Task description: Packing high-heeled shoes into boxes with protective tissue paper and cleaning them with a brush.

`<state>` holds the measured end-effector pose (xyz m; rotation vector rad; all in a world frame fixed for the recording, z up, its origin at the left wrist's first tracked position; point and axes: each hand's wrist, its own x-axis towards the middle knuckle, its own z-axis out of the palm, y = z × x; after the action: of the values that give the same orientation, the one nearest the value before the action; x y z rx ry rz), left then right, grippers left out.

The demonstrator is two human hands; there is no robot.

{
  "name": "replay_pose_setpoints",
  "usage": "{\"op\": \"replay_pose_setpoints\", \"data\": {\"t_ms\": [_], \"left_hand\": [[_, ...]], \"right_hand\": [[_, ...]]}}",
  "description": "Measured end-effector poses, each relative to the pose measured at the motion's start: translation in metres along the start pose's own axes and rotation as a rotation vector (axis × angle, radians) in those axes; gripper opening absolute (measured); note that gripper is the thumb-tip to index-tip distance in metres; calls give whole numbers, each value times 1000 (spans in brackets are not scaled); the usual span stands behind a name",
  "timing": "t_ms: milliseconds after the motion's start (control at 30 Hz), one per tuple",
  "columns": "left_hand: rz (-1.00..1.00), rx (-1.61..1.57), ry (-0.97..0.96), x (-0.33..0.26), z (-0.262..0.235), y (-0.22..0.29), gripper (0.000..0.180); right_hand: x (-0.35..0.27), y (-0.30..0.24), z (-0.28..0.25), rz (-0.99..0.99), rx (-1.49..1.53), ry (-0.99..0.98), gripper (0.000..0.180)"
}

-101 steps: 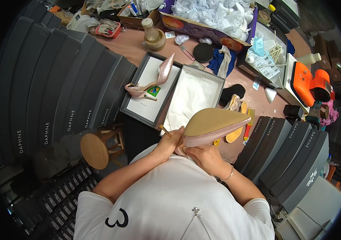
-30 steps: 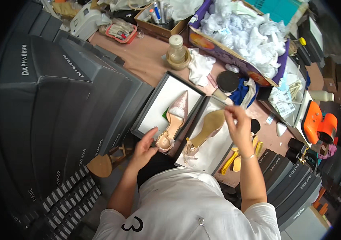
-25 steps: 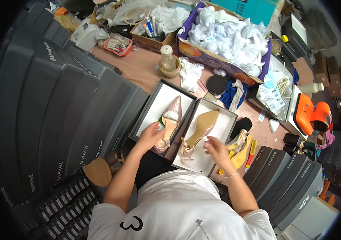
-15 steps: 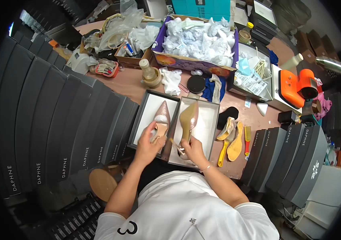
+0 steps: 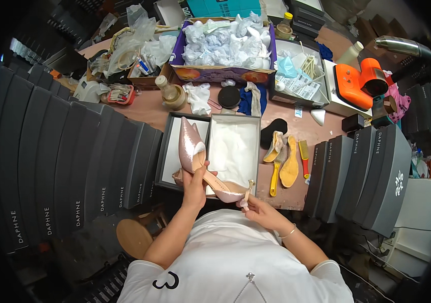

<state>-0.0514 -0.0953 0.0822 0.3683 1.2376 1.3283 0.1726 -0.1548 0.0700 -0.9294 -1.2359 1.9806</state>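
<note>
Pink pointed-toe slingback shoe (image 5: 201, 166) lifted above open shoebox (image 5: 233, 151), left hand (image 5: 195, 184) closed on its middle, right hand (image 5: 258, 211) at four o'clock pinching strap; boxing judged unfinished

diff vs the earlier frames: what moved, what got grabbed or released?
The left hand has lifted a pink pointed shoe out of the open box and grips it at mid-sole; half a second ago both shoes lay inside. The right hand now pinches its ankle strap. The tissue-lined box, combs and insoles stay put.
</note>
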Motion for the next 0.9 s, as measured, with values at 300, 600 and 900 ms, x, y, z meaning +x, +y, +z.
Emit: {"op": "replay_pose_setpoints", "data": {"t_ms": [300, 600, 900], "left_hand": [[147, 270, -11, 14, 2, 8, 41], [-565, -225, 63, 25, 27, -19, 43], [-313, -70, -1, -9, 38, -30, 39]], "right_hand": [[-5, -45, -31, 376, 300, 104, 46], [-38, -75, -73, 47, 376, -311, 25], [4, -66, 5, -33, -430, 325, 91]]}}
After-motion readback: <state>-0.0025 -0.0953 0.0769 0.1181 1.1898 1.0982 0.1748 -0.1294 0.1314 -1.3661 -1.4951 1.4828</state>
